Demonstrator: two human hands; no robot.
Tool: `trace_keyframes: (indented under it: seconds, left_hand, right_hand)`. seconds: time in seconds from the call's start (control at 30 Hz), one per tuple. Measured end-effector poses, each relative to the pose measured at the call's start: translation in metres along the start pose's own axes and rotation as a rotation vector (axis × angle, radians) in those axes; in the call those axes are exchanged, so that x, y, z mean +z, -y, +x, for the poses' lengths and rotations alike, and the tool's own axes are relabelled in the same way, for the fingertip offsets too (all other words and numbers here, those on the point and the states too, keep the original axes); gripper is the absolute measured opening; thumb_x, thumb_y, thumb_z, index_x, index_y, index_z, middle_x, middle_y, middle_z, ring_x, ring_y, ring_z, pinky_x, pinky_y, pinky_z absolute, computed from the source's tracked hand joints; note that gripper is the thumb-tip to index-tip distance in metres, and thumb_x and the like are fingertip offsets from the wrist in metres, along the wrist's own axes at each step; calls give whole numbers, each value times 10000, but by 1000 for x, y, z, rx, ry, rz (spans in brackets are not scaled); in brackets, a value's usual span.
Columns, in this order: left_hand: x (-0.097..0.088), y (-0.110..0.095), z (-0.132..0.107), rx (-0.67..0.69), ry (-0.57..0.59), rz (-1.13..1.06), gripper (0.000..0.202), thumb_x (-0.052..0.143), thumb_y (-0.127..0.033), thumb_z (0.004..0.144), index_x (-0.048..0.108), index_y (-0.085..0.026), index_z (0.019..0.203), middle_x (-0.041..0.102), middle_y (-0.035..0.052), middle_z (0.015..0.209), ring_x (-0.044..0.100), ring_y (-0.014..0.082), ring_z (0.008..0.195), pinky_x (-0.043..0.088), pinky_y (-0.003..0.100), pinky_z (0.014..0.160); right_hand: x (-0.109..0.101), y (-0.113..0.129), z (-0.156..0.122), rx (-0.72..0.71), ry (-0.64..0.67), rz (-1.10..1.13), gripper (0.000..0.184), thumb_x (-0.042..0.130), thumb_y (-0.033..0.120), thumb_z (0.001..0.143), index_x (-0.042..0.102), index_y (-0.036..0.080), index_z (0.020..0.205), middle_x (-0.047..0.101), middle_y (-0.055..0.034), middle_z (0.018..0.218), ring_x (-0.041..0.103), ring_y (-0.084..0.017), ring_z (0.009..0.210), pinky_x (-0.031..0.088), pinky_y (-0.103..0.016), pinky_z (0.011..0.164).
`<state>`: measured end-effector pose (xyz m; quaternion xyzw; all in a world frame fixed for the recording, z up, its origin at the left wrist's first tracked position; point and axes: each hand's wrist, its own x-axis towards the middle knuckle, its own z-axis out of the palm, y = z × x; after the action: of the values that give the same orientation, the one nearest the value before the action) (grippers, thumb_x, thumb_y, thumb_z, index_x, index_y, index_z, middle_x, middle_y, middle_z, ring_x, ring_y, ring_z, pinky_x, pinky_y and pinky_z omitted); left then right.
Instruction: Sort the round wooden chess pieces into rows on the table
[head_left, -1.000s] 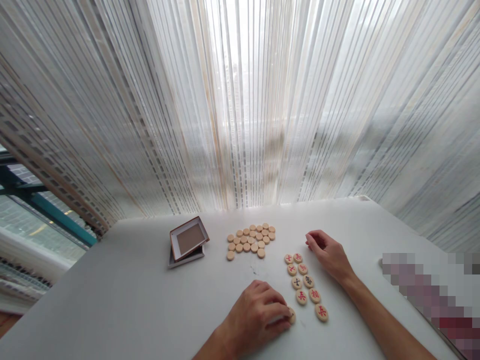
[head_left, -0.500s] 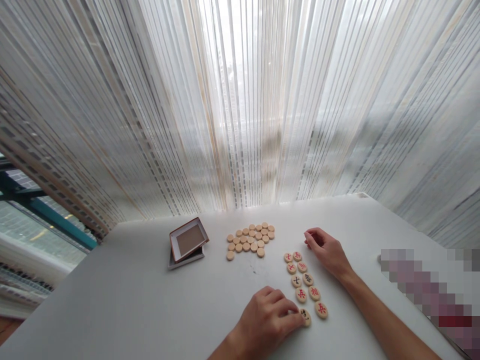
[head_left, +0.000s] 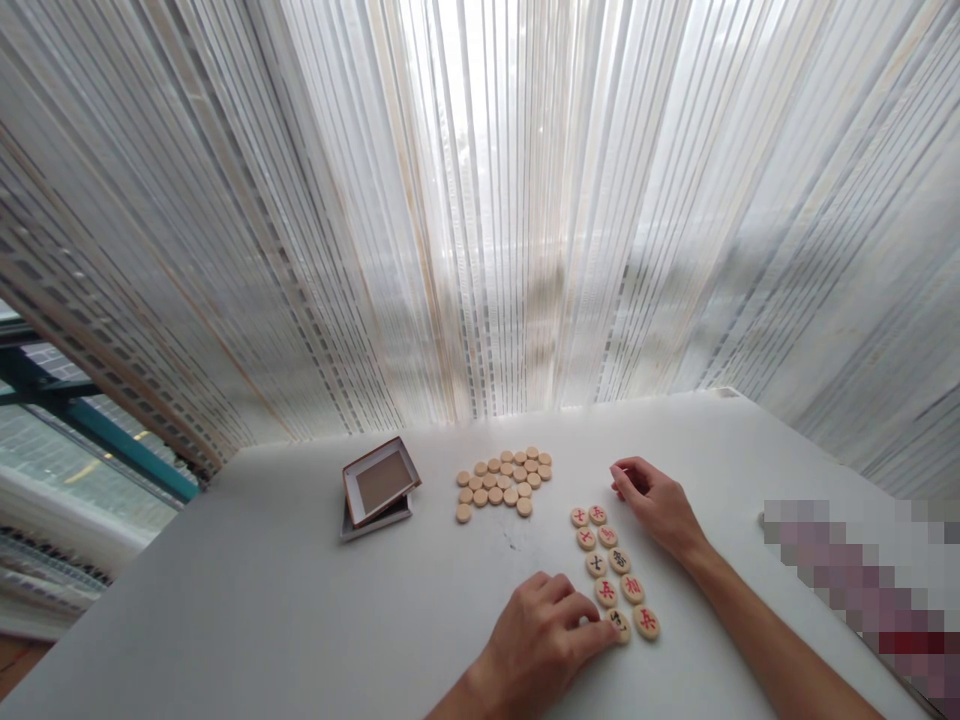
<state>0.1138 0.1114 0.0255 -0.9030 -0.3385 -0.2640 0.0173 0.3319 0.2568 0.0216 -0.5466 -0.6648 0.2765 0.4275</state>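
My left hand [head_left: 544, 630] is at the near end of a double row of round wooden xiangqi pieces. Its thumb and fingers are closed at the left edge of a black-marked xiangqi piece [head_left: 619, 626], which lies flat on the white table. Beside that piece is a red-marked xiangqi piece [head_left: 646, 623]. The other face-up pieces run away from me in two columns, mostly red, with a few black characters. To the right of the far end, my right hand [head_left: 651, 502] rests on the table, fingers curled together, and nothing shows in them.
A cluster of blank-side-up wooden pieces [head_left: 495, 482] lies farther back in the middle. Left of it, a shallow box lid [head_left: 381, 484] leans tilted on its box base [head_left: 375, 527]. A string curtain [head_left: 487, 250] hangs along the table's far edge. A blurred-out object [head_left: 847, 590] is at right.
The left thumb and fingers have shifted slightly at the black-marked piece, and more of its character shows. The right hand stays in place. The whole view has moved a little.
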Motion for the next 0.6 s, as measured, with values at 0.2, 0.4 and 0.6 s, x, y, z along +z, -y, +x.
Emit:
trace_keyframes:
  seconds: [0.2, 0.4, 0.6]
  left_hand:
    - [0, 1, 0, 3, 0, -6, 126, 555, -279, 1011, 665, -276, 1071, 738, -33, 884, 619, 147, 776, 435, 295, 689]
    - [0, 2, -1, 9, 1, 0, 131, 556, -271, 1009, 665, -279, 1081, 738, -23, 878, 620, 143, 770, 434, 287, 677]
    - [-3, 0, 0, 10, 3, 4, 110, 562, -276, 1006, 667, -264, 1037, 747, -30, 872, 625, 140, 761, 439, 293, 664]
  right_hand:
    - [-1, 1, 0, 1, 6, 2, 292, 560, 513, 903, 639, 232, 911, 737, -13, 715, 731, -228, 735, 525, -321, 716]
    - [0, 0, 0, -2, 7, 7, 304, 554, 518, 904, 642, 228, 914, 737, -18, 712, 732, -232, 738, 524, -323, 709]
    - [0, 1, 0, 0, 9, 14, 324, 552, 535, 896, 644, 225, 914, 734, -27, 708, 732, -238, 734, 530, -333, 713]
